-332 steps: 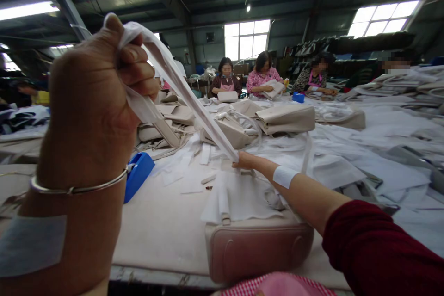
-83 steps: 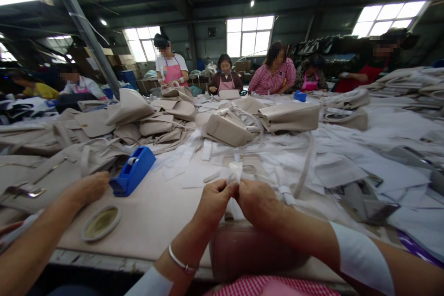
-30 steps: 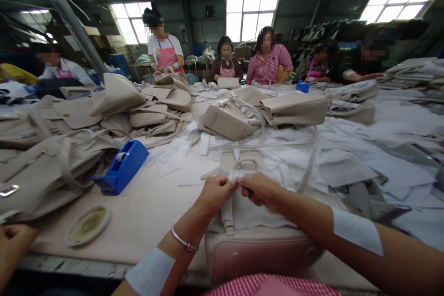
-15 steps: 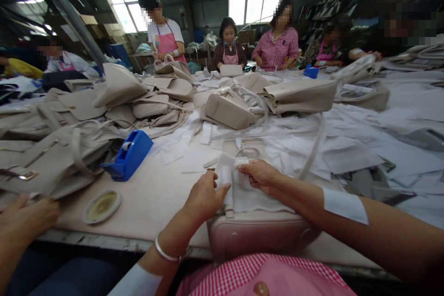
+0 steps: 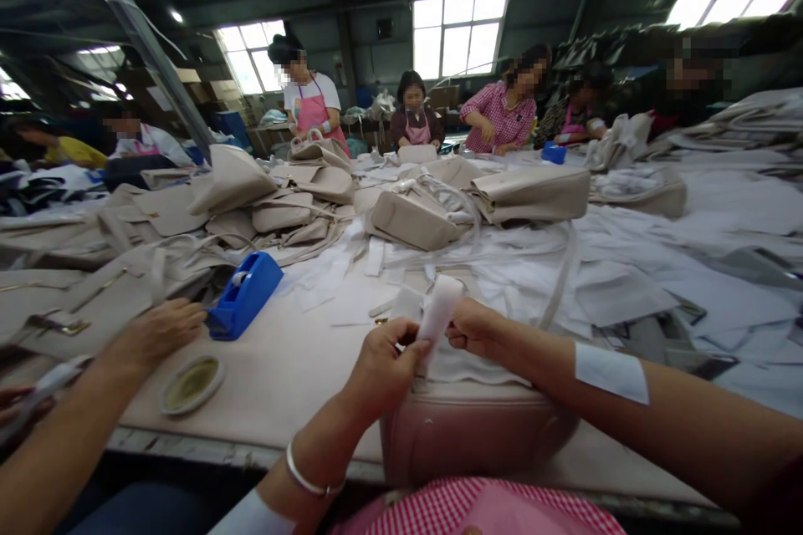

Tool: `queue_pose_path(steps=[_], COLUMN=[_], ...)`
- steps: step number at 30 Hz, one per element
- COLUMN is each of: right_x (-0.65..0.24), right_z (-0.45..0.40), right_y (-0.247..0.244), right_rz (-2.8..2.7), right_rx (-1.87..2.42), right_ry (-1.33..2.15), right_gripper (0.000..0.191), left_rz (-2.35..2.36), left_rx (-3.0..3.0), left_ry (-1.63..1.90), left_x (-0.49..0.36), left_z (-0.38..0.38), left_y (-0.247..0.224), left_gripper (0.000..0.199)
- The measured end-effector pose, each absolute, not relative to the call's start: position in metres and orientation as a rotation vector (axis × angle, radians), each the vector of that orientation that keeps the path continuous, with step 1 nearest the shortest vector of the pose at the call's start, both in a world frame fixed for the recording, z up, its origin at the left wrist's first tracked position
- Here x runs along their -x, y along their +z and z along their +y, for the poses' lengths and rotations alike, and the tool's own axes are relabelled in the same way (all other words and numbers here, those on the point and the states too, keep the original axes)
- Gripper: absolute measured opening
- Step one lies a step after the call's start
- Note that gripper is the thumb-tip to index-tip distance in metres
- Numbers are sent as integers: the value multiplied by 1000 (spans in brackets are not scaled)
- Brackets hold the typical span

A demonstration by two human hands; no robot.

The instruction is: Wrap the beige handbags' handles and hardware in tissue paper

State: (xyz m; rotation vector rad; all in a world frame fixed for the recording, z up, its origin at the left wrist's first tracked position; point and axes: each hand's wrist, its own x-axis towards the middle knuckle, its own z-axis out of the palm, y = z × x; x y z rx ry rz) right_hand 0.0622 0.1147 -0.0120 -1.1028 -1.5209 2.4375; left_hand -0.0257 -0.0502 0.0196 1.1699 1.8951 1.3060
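Note:
A beige handbag (image 5: 477, 435) lies on the table right in front of me, a white sheet (image 5: 486, 366) spread over it. Between my hands a white wrapping strip (image 5: 439, 308) stands tilted up off the bag. My left hand (image 5: 387, 361) pinches its lower end between thumb and fingers. Curled closed, my right hand (image 5: 472, 324) grips the strip's right edge; its fingertips are partly hidden. Just beyond my left hand lies a small brass-coloured fitting (image 5: 381, 321).
A co-worker's hand (image 5: 164, 333) reaches in from the left beside a blue tape dispenser (image 5: 246, 294). Nearby sits a round shallow dish (image 5: 192, 384). Piled beige bags (image 5: 533, 194) and loose white sheets (image 5: 627, 297) cover the far table. Several people work opposite.
The white strip has come up from lying on the sheet to a raised tilt, now pinched by my left hand. A co-worker's hand at left has moved toward the tape dispenser.

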Motion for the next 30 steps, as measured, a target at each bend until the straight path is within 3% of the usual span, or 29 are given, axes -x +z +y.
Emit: queue_pose_path(steps=[9, 13, 15, 23, 30], right_x=[-68, -69, -69, -70, -70], right_z=[98, 92, 92, 95, 95], right_y=[2, -3, -6, -10, -8], right_rz=[-1481, -1462, -1444, -1361, -1472], right_rx=[1070, 1073, 1054, 941, 854], right_ry=[2549, 2602, 2637, 2705, 2697], right_gripper=[5, 8, 9, 11, 12], left_rz=[2074, 2038, 1902, 1878, 1611], left_rx=[-1093, -969, -1004, -1039, -1020], left_ry=[1136, 1114, 1100, 1098, 1146], left_x=[27, 34, 37, 35, 36], left_z=[-45, -50, -51, -47, -45], left_y=[1, -9, -8, -5, -7], left_gripper=[13, 53, 61, 30, 30])
